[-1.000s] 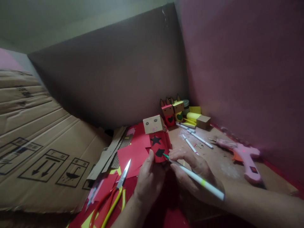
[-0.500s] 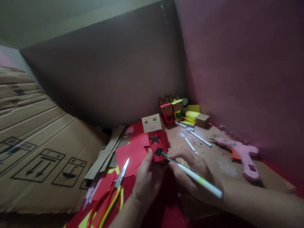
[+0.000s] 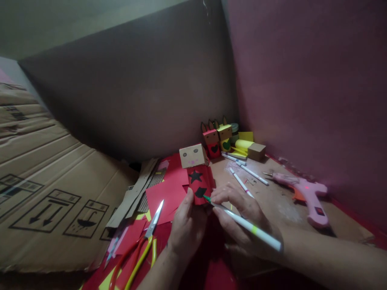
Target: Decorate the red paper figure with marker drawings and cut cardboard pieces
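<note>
A paper puppet point(image 3: 208, 176) with a red body and a pale box head point(image 3: 192, 156) faces me; eyes and pink marks are drawn on the head. On its body are a dark star point(image 3: 195, 176) and a dark patch point(image 3: 200, 192) below. My left hand point(image 3: 188, 223) is closed on the lower left side of the puppet, its fingers partly hidden behind. In my right hand point(image 3: 242, 219) is a white marker point(image 3: 246, 226) with a green tip, which rests at the right edge of the dark patch.
Open scissors point(image 3: 148, 239) lie left of my hands over red paper point(image 3: 167, 197). A pink glue gun point(image 3: 311, 197) lies at right. Several white markers point(image 3: 252, 173) lie behind. Eared paper figures point(image 3: 211, 139) stand by the wall near a yellow roll point(image 3: 244, 144). A cardboard box point(image 3: 69, 181) fills the left.
The whole view has shifted slightly. Both hands keep their grip, and the marker tip stays by the lower dark patch.
</note>
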`<state>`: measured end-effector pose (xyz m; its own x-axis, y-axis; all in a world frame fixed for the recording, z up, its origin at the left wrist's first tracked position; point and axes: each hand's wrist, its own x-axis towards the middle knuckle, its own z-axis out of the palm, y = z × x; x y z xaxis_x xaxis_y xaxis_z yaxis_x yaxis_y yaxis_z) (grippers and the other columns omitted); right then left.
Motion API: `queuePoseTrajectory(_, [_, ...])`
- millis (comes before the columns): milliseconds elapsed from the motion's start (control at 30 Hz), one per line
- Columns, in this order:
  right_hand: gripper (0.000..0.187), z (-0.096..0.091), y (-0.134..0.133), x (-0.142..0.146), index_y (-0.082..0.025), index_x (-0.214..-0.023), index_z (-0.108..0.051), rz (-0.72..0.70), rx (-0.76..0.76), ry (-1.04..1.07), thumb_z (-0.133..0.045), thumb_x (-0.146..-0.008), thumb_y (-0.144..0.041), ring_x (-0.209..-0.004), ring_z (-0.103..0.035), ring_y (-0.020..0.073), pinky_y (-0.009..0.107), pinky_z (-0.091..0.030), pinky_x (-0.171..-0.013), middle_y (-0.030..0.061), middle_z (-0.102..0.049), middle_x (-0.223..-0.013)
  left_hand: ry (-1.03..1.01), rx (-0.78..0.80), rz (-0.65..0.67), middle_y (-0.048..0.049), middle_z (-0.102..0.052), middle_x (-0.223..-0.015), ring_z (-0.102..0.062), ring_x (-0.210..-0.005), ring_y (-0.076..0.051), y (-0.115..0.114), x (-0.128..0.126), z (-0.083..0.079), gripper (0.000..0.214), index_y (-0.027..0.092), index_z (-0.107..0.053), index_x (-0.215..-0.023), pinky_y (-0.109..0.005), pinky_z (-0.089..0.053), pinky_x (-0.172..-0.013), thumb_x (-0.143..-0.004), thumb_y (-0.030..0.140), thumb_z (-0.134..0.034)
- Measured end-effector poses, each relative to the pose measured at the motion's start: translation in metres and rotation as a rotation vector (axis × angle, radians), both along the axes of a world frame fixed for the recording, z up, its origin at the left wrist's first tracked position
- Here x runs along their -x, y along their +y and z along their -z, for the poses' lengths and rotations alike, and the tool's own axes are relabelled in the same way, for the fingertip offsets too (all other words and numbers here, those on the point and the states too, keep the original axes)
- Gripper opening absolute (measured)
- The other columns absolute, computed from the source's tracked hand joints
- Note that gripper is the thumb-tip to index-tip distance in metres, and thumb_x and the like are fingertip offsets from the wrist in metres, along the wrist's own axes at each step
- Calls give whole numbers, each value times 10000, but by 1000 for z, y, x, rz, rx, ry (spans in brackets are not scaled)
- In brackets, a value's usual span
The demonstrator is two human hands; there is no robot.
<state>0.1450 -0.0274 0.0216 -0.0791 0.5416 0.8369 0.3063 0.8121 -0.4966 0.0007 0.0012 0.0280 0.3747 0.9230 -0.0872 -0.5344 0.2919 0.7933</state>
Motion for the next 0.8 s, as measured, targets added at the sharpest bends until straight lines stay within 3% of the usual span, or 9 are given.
queuePoseTrajectory(467, [118, 6, 3, 2, -189, -921, -575, -55, -23, 40, -507, -862, -111, -778, -612, 202, 364, -547, -691, 69, -635, -818, -54, 8, 11, -127, -702, -1152, -610, -1154, -306, 1, 1, 3, 383, 129, -673, -1120, -432, -402, -1055, -925, 425, -529])
queuePoseTrajectory(800, [96, 14, 2, 5, -189, -930, -578, -9, 161, 103, -486, -904, -175, -749, -593, 165, 340, -502, -692, 38, -594, -819, -50, 40, -37, -162, -703, -1146, -641, -1090, -294, 2, 1, 8, 467, 88, -633, -1228, -433, -401, -1052, -988, 405, -389])
